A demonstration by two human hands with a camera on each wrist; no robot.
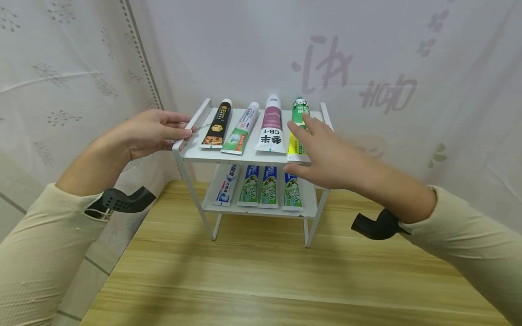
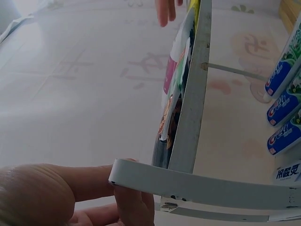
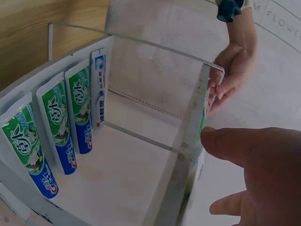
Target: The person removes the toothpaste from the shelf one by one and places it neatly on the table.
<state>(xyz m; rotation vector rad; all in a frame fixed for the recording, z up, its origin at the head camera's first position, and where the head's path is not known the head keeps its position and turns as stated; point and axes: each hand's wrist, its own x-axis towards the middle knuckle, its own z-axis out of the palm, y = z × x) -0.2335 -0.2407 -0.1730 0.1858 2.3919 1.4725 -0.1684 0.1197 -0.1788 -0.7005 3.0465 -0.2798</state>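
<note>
A white two-tier rack (image 1: 244, 158) carries a row of toothpaste tubes on its upper shelf: a black one (image 1: 219, 124), a white and green one (image 1: 241, 129), a white and pink one (image 1: 272, 124), and a green and yellow one (image 1: 301, 113). My left hand (image 1: 152, 133) grips the upper left side rail, with fingers on both sides of it in the left wrist view. Over the green and yellow tube, partly hiding it, is my right hand (image 1: 326, 154), its fingers spread. Its thumb (image 3: 221, 143) is near the shelf's front edge.
The lower shelf holds green and blue toothpaste tubes (image 1: 269, 188) and a white and blue one (image 1: 226, 185). Under the rack is a wooden table (image 1: 244, 271). A printed pale curtain (image 1: 367, 54) hangs close behind, and another curtain (image 1: 61, 68) hangs on the left.
</note>
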